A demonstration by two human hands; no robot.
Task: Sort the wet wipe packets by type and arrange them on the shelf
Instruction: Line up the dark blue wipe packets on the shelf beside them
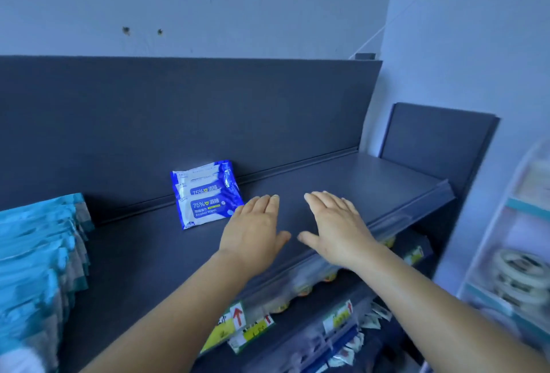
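A small stack of blue and white alcohol wipe packets leans against the back panel of the dark shelf. At the far left a long row of teal wipe packets lies overlapped on the same shelf. My left hand hovers palm down just right of the blue packets, fingers together and holding nothing. My right hand is beside it, also flat, palm down and empty, over bare shelf.
A clear price rail edges the shelf front. Below it sit jars, yellow price tags and small sachets. A white rack with round tins stands at the right. Grey wall behind.
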